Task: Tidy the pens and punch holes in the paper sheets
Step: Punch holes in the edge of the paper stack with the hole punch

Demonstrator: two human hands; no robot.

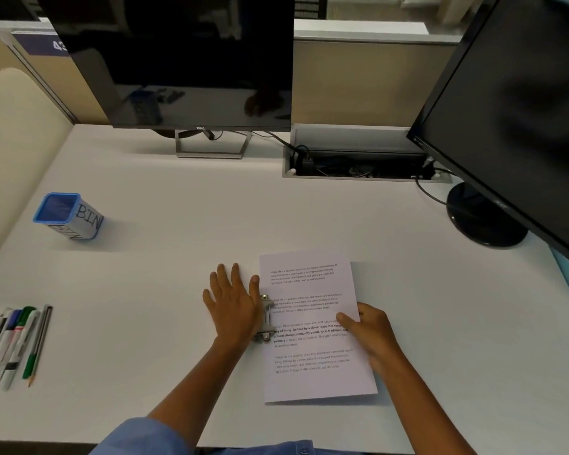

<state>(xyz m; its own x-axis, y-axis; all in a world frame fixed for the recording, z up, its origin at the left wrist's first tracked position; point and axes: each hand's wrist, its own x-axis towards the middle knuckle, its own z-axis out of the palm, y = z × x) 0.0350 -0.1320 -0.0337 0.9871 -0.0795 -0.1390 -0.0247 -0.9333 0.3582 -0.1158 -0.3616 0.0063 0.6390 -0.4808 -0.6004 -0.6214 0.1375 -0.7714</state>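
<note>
- The hole punch [265, 318] is pressed under the flat, straight-fingered left hand [232, 305]; only its right edge is seen, over the left margin of the printed paper sheets [312, 326].
- The sheets' right edge is pinched by the right hand [368, 330], a thumb-and-fingers grip.
- "BIN" is read on the blue holder [67, 215]; "DELL" on one of two monitors [178, 60].
- Several pens [12, 344] are laid at the tabletop's [178, 224] left edge.
</note>
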